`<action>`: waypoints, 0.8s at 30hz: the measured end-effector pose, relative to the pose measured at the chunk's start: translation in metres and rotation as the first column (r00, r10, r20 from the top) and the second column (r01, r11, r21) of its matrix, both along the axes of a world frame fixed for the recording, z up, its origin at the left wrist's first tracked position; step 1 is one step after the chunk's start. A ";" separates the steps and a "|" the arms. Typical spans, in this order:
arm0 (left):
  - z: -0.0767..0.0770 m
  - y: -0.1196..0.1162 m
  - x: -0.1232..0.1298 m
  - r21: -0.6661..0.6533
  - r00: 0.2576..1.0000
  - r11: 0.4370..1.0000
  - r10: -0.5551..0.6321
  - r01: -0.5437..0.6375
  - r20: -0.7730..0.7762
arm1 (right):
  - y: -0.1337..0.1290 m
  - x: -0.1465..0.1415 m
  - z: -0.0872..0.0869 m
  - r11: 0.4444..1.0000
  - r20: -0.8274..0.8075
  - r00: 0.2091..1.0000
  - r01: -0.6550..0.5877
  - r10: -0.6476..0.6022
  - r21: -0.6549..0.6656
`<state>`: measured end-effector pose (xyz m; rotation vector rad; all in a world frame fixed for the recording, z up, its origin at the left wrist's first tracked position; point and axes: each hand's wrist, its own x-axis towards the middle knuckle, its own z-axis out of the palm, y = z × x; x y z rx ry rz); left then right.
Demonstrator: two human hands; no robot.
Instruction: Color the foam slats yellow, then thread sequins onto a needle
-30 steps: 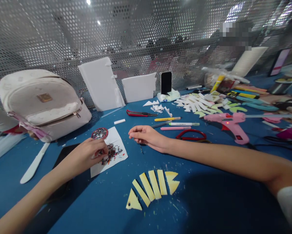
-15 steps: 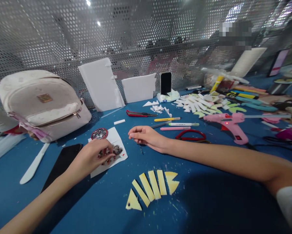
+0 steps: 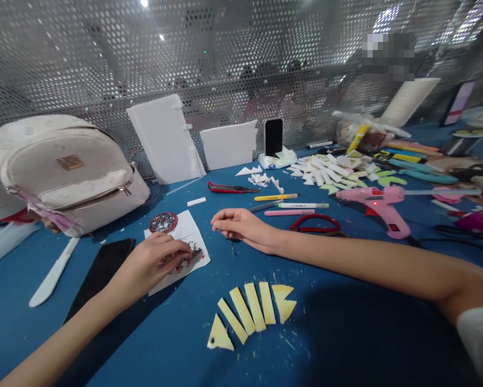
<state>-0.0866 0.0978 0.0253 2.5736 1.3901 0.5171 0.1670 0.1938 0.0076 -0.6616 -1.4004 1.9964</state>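
Note:
My left hand (image 3: 156,260) reaches over a white paper (image 3: 199,234), its fingertips pinched down at small dark and red bits (image 3: 196,250); what they grip is too small to name. Behind it, a round red-rimmed piece (image 3: 163,222) filled with dark and pale bits lies at the paper's top edge. My right hand (image 3: 241,228) rests on the blue table with fingers curled together; whether anything is between them is hidden. Nearer to me lie yellow pieces laid out like a fish: a triangular head (image 3: 220,334) with a hole, several strips (image 3: 254,307) and a notched tail (image 3: 283,302).
A pink glue gun (image 3: 386,203), red-handled pliers (image 3: 316,221) and markers (image 3: 303,205) lie right. White offcuts (image 3: 325,169) are heaped behind. A red cutter (image 3: 229,188) lies mid-table. A backpack (image 3: 64,172), black phone (image 3: 100,274) and white knife (image 3: 53,274) are left.
My left fingers have shifted slightly right over the bits and sit flatter, and the dark bits look more spread out. My right hand has stayed nearly still.

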 end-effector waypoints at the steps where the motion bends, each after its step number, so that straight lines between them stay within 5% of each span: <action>1: 0.001 0.000 0.000 -0.003 1.000 1.000 0.008 -0.008 -0.005 | 0.000 0.000 -0.001 1.000 -0.001 1.000 0.000 0.000 0.001; 24: 0.002 -0.003 0.000 0.044 0.997 0.996 -0.073 0.073 0.008 | 0.000 0.000 0.000 1.000 0.005 1.000 -0.001 0.001 -0.002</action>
